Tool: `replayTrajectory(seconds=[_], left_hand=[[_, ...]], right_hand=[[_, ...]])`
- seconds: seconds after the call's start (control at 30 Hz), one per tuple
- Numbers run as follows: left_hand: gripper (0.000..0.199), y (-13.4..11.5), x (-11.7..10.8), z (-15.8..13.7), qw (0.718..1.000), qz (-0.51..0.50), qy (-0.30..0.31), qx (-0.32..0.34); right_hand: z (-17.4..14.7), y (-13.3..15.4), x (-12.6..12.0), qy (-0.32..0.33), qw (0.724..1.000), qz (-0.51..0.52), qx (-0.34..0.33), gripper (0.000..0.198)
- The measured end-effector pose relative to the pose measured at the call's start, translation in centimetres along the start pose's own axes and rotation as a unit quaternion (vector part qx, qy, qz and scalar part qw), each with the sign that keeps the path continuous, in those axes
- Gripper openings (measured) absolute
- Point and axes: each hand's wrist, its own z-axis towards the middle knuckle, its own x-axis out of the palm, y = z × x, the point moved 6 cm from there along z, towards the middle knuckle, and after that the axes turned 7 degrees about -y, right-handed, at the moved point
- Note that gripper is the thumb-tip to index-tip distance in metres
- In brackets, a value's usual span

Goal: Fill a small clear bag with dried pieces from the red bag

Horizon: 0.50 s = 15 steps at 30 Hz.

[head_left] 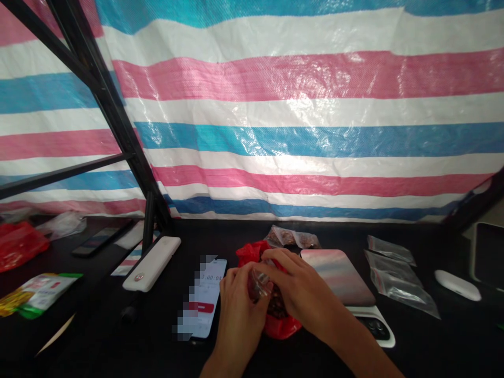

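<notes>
Both forearms enter from the lower edge and meet over the black tabletop [433, 341]. My left hand [240, 302] and my right hand [299, 294] close together on a small clear plastic pouch [258, 286], each grip pinched on it with fingers curled, directly above a crumpled red plastic bag [252, 254] holding dark reddish-brown pieces [277, 307]. Whether the pouch holds anything yet I cannot tell. Behind the bag lies one clear pouch of brownish contents [291, 237], apparently filled; to the right, near a flat silver-topped scale [338, 275], lie several flat empty zip pouches [397, 278]. I judge portioning as barely begun. A smartphone with a lit screen [207, 299] rests just left of my hands.
</notes>
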Motion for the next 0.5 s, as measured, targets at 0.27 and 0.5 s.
replayTrajectory(seconds=[0.27, 0.5], left_hand=[[0.034, 0.8, -0.1, -0.2, 0.998, -0.029, -0.011, -0.049], [0.02, -0.1, -1.5, -0.5, 0.998, -0.024, -0.052, 0.024]], right_hand=[[0.0, 0.1, -0.3, -0.029, 0.999, 0.012, 0.012, 0.053], [-0.4, -2.2, -1.2, -0.103, 0.993, -0.013, 0.06, 0.043]])
